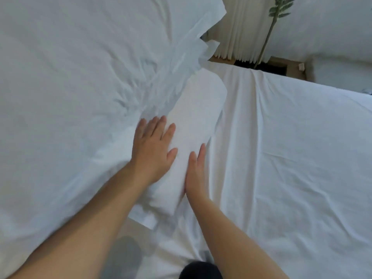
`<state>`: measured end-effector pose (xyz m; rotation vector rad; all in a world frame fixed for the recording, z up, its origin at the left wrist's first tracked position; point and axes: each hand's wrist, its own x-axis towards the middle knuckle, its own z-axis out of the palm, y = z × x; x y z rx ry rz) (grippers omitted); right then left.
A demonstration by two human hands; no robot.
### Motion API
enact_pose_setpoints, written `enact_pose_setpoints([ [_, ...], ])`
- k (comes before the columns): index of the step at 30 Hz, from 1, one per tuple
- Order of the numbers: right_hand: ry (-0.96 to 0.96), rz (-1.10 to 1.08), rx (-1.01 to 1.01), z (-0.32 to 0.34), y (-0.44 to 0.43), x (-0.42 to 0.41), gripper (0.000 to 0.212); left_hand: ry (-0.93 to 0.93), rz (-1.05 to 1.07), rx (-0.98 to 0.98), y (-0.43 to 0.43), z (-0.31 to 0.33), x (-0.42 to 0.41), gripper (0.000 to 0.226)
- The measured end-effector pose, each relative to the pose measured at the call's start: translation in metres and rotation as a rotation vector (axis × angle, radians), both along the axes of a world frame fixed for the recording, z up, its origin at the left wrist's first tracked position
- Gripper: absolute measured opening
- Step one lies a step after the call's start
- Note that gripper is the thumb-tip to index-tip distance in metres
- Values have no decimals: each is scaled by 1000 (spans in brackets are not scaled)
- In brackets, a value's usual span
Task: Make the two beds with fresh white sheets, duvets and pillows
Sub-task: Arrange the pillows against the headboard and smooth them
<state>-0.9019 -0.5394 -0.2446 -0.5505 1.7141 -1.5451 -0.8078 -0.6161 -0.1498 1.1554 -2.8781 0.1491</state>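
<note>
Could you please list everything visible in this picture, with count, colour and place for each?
duvet: one, white, crumpled, fills the left side and top left.
pillow: one, white, centre, lying between the duvet and the flat sheet, under both hands.
sheet: one, white, spread flat over the bed on the right.
curtain: one, cream, pleated, top centre.
plant: one, green leaves on a thin stem, top right of centre.
planter box: one, brown rim with dark inside, at the plant's foot.
second white bedding pile: one, white, top right corner; which item it is cannot be told.
left hand: one, flat, fingers spread, on the pillow's left side.
right hand: one, edge-on, against the pillow's right side.
</note>
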Motion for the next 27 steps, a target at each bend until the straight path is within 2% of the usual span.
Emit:
enact_pose_setpoints([
  [4, 3, 26, -156, -25, -5, -2, 61, 46, -36, 20, -15, -15, 4, 73],
  [7, 88, -12, -138, -23, -13, 12, 67, 69, -82, 84, -18, -11, 5, 79],
  [11, 125, -30, -74, -27, -20, 24, 61, 77, -53, 133, -23, -12, -1, 66],
  [16, 151, 31, -153, -28, -1, 42, 59, 135, -32, 158, -31, -19, -4, 60],
  [27, 238, -105, -44, -31, -84, -56, 59, 162, -25, 242, -74, -36, -59, 62],
])
